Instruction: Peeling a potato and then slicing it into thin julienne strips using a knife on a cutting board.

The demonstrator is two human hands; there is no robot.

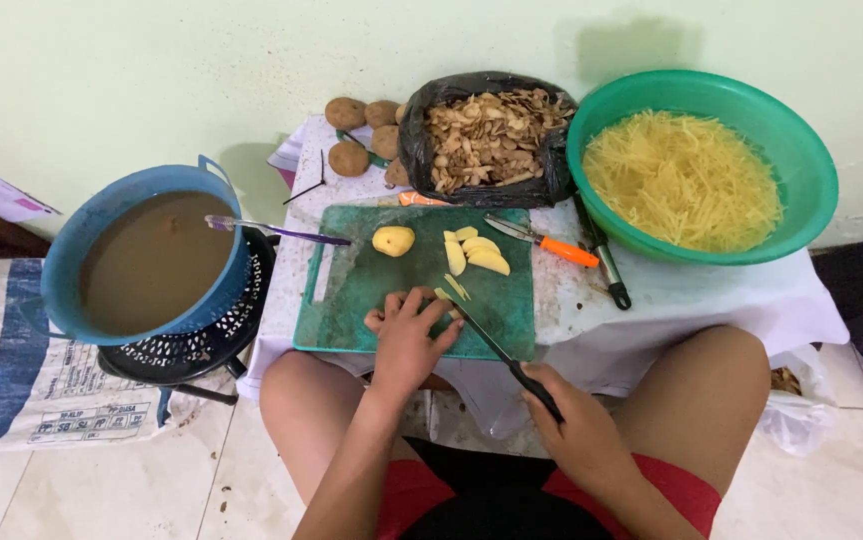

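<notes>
A green cutting board [371, 290] lies on a small table covered in white cloth. My left hand [408, 335] presses down on a piece of peeled potato at the board's near edge, mostly hiding it. My right hand [573, 425] grips the black handle of a knife [491, 343], whose blade points toward the left hand's fingers. Thin cut strips [454, 287] lie just beyond the fingers. Several potato slices [477, 254] and a peeled potato half [393, 240] rest farther back on the board.
A green bowl of shredded potato [701, 170] sits at the right, a black bag of peels [486, 140] behind the board, unpeeled potatoes [361, 130] beside it. An orange-handled peeler [551, 245] and a blue bucket of murky water [151, 260] on a black stool are nearby.
</notes>
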